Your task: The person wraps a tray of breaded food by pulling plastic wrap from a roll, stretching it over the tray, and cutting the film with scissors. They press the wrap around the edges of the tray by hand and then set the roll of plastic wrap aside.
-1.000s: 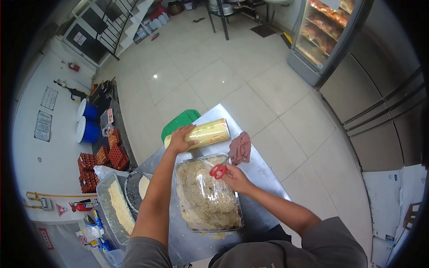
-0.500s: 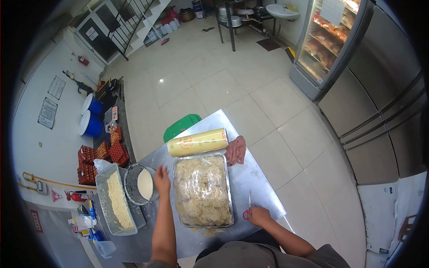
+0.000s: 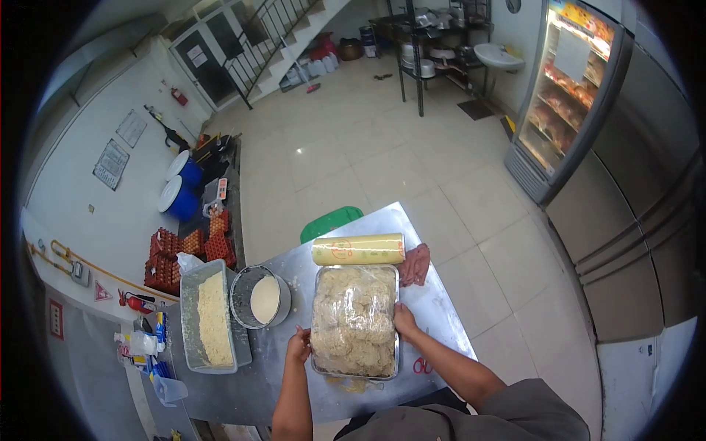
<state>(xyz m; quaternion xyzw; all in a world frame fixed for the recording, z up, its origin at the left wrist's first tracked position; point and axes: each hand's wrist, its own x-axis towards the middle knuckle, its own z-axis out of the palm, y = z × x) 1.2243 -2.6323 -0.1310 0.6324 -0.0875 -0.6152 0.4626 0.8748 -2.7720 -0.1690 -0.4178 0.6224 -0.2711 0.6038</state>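
Observation:
A metal tray (image 3: 398,353) heaped with a pale crumbly mixture (image 3: 353,316) under clear plastic wrap stands on the steel table (image 3: 287,397). My left hand (image 3: 299,344) grips the tray's left edge, its fingertips partly hidden by the rim. On the opposite side, my right hand (image 3: 404,321) is closed on the right edge. Red-handled scissors (image 3: 422,366) lie on the table beside my right forearm, which partly covers them. Beyond the tray's far edge lies a large roll of cling film (image 3: 358,250), with a crumpled reddish cloth (image 3: 415,265) at its right end.
Left of the tray stand a bucket (image 3: 285,312) holding a bowl of pale contents (image 3: 265,299) and a plastic bin (image 3: 193,345) of crumbly mixture. A green lid-like object (image 3: 331,223) sits past the table's far edge. Egg trays (image 3: 163,272) are stacked at the left wall.
My right hand has let go of the scissors and moved to the tray's right edge. My left hand has come from beside the bucket to the left edge. The view has shifted.

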